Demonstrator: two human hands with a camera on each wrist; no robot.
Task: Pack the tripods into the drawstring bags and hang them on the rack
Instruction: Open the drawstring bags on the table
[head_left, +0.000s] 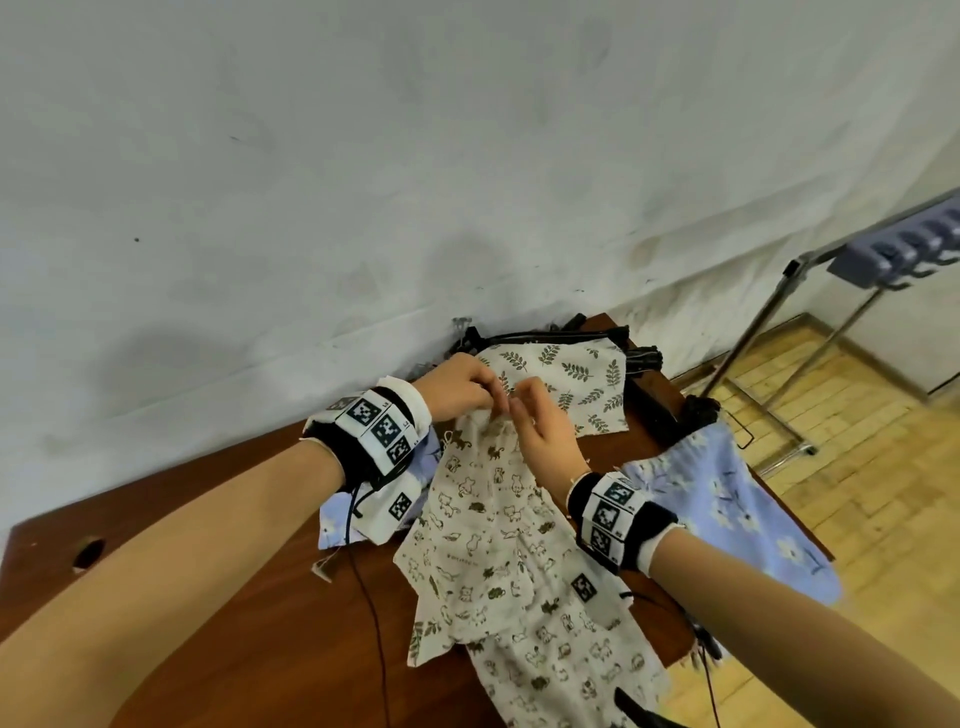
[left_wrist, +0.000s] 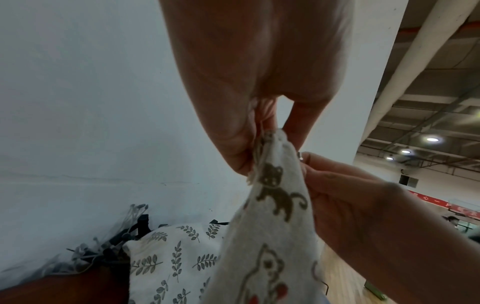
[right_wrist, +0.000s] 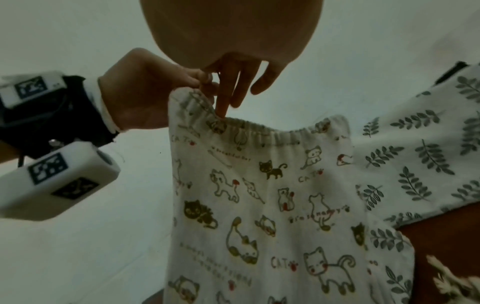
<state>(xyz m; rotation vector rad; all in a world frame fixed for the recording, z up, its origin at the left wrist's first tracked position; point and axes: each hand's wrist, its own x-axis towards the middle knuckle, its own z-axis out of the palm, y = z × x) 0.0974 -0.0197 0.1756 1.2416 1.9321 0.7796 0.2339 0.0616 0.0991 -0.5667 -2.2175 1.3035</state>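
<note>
A cream cat-print drawstring bag (head_left: 498, 525) lies lengthwise on the brown table (head_left: 249, 597), its mouth lifted at the far end. My left hand (head_left: 485, 397) pinches one gathered corner of that mouth (left_wrist: 270, 144). My right hand (head_left: 519, 402) holds the rim beside it, one finger (right_wrist: 223, 105) tucked at the hem of the cat-print bag (right_wrist: 259, 185). Black tripods (head_left: 644, 358) lie at the table's far edge, partly hidden under a leaf-print bag (head_left: 571, 379). What the cat-print bag holds is hidden.
A blue floral bag (head_left: 727, 509) hangs over the table's right edge, and another blue bag (head_left: 337, 519) lies under my left wrist. The metal rack with hooks (head_left: 893, 249) stands on the wooden floor at the right. A wall runs close behind the table.
</note>
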